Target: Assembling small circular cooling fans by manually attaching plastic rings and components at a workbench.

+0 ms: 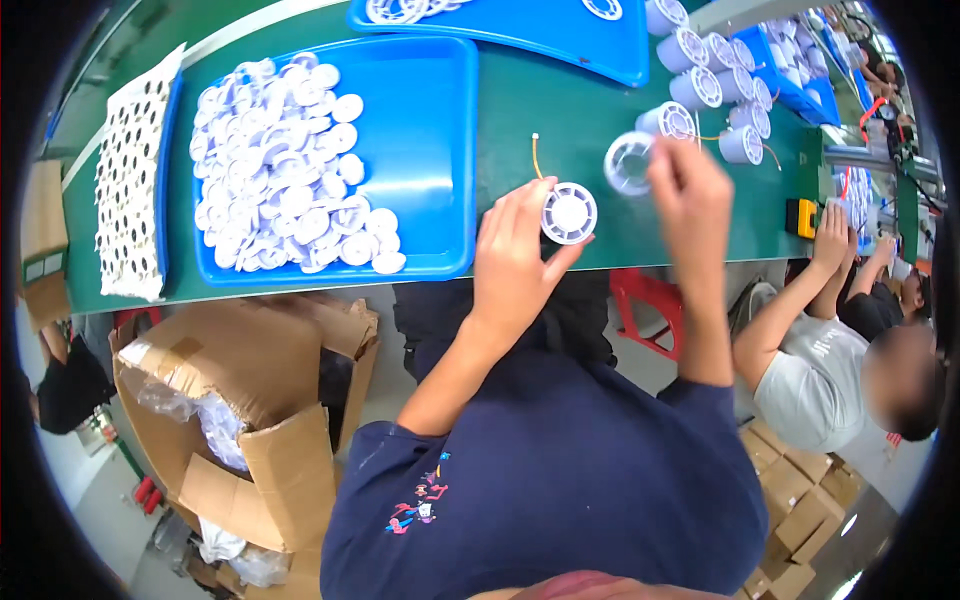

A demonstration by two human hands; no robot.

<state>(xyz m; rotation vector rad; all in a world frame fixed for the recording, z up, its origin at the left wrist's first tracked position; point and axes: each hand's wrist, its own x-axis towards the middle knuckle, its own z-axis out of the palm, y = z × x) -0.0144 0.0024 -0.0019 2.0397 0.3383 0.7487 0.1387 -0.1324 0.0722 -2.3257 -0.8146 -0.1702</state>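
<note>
Near the front edge of the green table, my left hand [508, 262] is wrapped round a white round plastic housing [569, 213]. Its spoked face with a solid round centre points up. A thin orange wire [536, 158] with a pale end sticks out beyond my fingers. To the right, my right hand [692, 190] pinches the edge of a clear-and-white plastic ring [613, 165], slightly smeared by motion. The ring is held apart from the housing. Just behind it stands a similar white cylindrical housing [668, 121].
A blue tray [430, 160] heaped with white caps [285, 165] lies left, beside a white sheet with black dots [132, 180]. Another blue tray [560, 40] is at the back. Several white housings [697, 88] stand back right. A co-worker [815, 385] sits right; cardboard boxes [235, 370] stand below.
</note>
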